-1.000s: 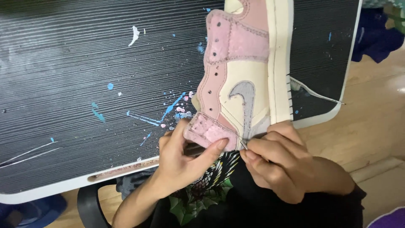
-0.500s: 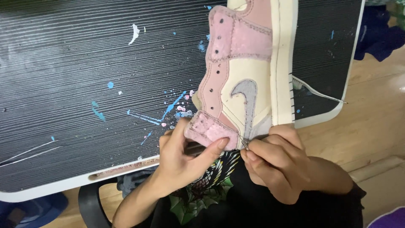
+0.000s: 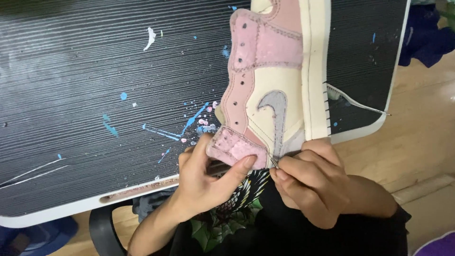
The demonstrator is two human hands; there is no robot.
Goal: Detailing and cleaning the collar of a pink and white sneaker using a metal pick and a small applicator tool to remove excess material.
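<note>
Left hand [image 3: 208, 178] is clamped on the heel end of the sneaker [image 3: 272, 80] — thumb pressed flat on the fuzzy pink heel patch [image 3: 234, 149], the other fingers curled round the back of it, so it's a proper pinch and not just a touch. Right hand [image 3: 310, 182] is closed up tight, thumb and forefinger pressed together on a thin metal needle [image 3: 274, 162], tip poking at the shoe's lower edge just beside the left thumb. The two hands are nearly touching there.

The shoe itself lies on its side on the black ribbed desk [image 3: 95, 95], heel toward the person and hanging a bit past the desk's white front rim. It's pink and cream with a grey curved patch [image 3: 275, 106] on the side, cream sole to the right.

Stuff that's hard to see: the toe end is cut off by the top of the frame, most of the needle is buried in the right fingers, and I can't tell if any thread runs from it. A pale lace or cord [image 3: 355, 102] trails off the sole across the desk to the right — where it starts is hidden.

Both wrists come up from the bottom, the left forearm angled in from lower left, the right wrist bent with knuckles up, over a dark printed shirt [image 3: 227, 218]. Paint specks [image 3: 192, 121] in blue and pink dot the desk left of the shoe.
</note>
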